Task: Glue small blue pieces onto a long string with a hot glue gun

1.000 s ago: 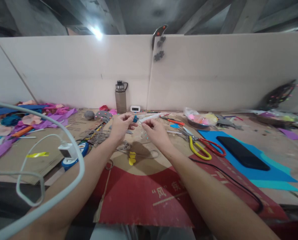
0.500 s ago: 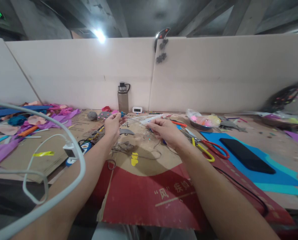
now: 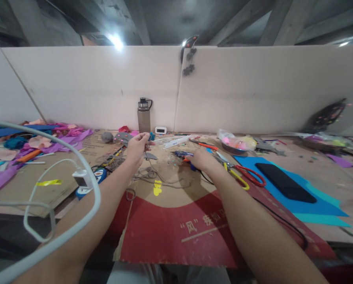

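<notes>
My left hand (image 3: 138,148) is raised over the cardboard, thumb and fingertips pinched on a small dark blue piece (image 3: 151,136). A thin grey strand seems to hang below these fingers. My right hand (image 3: 202,159) is low over the board, its fingers closed round a blue glue gun (image 3: 183,154) with orange parts; the palm hides much of the gun, whose nozzle points left. Grey yarn (image 3: 147,172) lies loosely coiled between my arms. Nearer me is a small yellow cut-out (image 3: 157,188). Clear sticks (image 3: 176,142) lie behind the hands.
Scissors with red and yellow handles (image 3: 247,175) lie right of my right hand, beside a black phone (image 3: 286,182) on blue sheets (image 3: 324,203). A bottle (image 3: 143,115) stands by the partition. A white cable (image 3: 87,173) loops across the left foreground.
My right hand has left the strand near my left hand and moved down onto the glue gun. My left hand has shifted slightly right, still pinching the blue piece.
</notes>
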Available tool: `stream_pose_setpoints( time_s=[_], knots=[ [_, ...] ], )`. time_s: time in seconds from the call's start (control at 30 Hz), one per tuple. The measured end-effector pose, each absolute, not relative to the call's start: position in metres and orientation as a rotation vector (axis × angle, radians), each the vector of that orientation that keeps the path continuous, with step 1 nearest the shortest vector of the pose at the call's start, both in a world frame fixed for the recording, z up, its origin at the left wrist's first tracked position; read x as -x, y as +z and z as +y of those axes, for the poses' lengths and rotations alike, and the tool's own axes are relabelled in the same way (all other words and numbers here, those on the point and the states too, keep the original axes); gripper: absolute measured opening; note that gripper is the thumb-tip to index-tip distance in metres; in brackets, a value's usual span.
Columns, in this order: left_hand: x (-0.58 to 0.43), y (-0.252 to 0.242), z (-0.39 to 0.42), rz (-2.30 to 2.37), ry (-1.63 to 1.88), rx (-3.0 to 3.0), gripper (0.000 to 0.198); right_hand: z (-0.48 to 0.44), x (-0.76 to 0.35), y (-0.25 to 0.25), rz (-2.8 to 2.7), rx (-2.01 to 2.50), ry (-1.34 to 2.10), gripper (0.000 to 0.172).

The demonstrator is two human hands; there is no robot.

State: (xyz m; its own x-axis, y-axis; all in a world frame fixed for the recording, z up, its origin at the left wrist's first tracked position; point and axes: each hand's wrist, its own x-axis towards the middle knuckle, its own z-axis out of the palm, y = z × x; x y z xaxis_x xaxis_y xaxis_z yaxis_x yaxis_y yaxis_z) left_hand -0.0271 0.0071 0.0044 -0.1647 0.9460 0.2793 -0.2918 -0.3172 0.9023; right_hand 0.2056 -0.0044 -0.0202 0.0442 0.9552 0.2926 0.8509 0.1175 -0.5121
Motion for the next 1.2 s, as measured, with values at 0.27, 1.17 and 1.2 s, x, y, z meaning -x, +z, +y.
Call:
stream_pose_setpoints(
  time_s=[0.27,1.17,1.2],
  knots=[
    [0.018,0.005,-0.004,0.868,1.627,-1.293,0.027,0.011,-0.208,-0.048,-1.635,1.766,0.534,0.018],
    [0.024,-0.002,0.005,1.174,1.724,-1.225,0.019,-0.043,-0.153,0.001,-1.821,0.992,0.418,0.022],
    [0.023,-0.002,0.005,1.179,1.722,-1.227,0.019,-0.043,-0.153,0.000,-1.833,0.998,0.397,0.023]
  ],
)
